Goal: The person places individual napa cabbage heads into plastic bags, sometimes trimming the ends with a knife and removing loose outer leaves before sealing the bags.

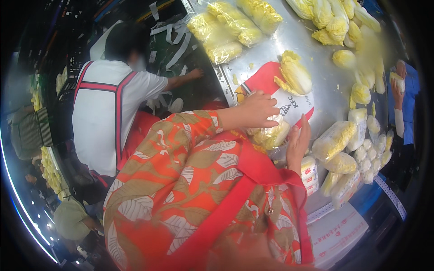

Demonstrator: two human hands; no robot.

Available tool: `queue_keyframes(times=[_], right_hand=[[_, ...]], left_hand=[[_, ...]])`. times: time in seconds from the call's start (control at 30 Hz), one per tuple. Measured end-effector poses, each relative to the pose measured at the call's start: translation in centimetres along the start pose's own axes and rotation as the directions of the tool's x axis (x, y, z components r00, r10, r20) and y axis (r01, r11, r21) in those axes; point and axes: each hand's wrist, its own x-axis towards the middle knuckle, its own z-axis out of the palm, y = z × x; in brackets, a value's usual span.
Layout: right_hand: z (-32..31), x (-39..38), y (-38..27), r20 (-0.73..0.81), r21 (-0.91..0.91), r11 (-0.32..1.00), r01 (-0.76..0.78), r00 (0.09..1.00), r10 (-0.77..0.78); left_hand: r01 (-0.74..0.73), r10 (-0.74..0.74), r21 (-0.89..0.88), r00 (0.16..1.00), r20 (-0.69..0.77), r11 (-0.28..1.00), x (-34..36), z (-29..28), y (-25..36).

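A napa cabbage in clear film (270,136) lies on the metal table (253,58) close against my body. Over its far left side is my left hand (258,110), fingers spread and bent a little; whether they touch the film is hard to tell. My right hand (298,143) stands at the cabbage's right side, fingers stretched out and thumb up, gripping nothing. Beyond both hands a bare napa cabbage (294,74) rests on a red and white printed sheet (266,76).
Wrapped cabbages (226,27) sit at the table's far left, loose ones (334,20) at the far right. More wrapped cabbages (337,140) are piled right of my hand, above a white carton (339,235). A person in a white top (97,117) bends at left; another in blue (409,99) stands right.
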Motion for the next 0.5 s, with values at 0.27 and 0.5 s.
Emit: queue_keyframes(times=[0.27,0.5], right_hand=[[4.0,-1.4,-0.5,0.046,0.049,0.996,0.075,0.996,-0.077],[5.1,-3.4,1.5,0.009,0.085,0.996,0.028,1.000,-0.028]], left_hand=[[0.084,-0.085,-0.018,0.995,-0.056,0.996,-0.5,0.3,-0.6],[0.143,-0.144,-0.061,0.990,-0.007,0.988,-0.9,-0.2,-0.5]])
